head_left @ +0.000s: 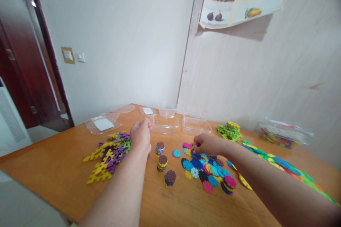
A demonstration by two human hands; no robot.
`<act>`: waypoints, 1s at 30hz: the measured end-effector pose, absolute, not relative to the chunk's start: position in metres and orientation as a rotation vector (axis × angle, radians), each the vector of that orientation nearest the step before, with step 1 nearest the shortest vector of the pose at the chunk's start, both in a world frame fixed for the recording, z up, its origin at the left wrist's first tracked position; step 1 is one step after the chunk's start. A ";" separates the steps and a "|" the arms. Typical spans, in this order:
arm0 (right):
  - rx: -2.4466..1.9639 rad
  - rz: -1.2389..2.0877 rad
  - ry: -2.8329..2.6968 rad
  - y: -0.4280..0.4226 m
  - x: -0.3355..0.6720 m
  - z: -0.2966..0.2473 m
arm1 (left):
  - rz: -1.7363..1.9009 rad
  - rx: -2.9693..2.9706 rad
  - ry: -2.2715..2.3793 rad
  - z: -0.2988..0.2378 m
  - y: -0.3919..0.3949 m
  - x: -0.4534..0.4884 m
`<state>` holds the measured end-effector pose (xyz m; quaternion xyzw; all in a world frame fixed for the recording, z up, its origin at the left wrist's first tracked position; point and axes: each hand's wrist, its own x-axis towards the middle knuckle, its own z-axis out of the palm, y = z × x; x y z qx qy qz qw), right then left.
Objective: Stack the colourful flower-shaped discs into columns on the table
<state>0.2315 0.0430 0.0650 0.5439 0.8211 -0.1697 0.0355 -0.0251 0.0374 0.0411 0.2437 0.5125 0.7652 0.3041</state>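
My left hand point(140, 134) reaches forward over the wooden table point(53, 170), fingers curled, its fingertips touching the near left corner of a clear plastic container point(163, 124). My right hand point(205, 144) is closed in a pinch at the far edge of a loose pile of coloured round discs point(206, 170), near a pink disc point(187, 145). What it pinches is too small to name. Three short stacks of discs point(162, 163) stand between my two arms.
Yellow and purple snowflake pieces point(108, 154) lie left. A second clear container point(195, 126), lids point(103, 125), a green-yellow heap point(229, 130), a bag of pieces point(282, 134) and a long coloured chain point(287, 166) sit right. The wall is close behind.
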 end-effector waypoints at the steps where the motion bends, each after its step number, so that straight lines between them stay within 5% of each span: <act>1: 1.689 -0.505 2.522 0.041 0.232 0.067 | 2.028 0.645 1.358 0.041 0.038 -0.025; 21: 1.471 -0.847 2.521 0.025 0.239 0.069 | 2.029 0.654 1.350 0.042 0.036 -0.024; 30: 1.690 -1.453 2.530 0.039 0.218 0.056 | 2.040 0.658 1.349 0.039 0.038 -0.025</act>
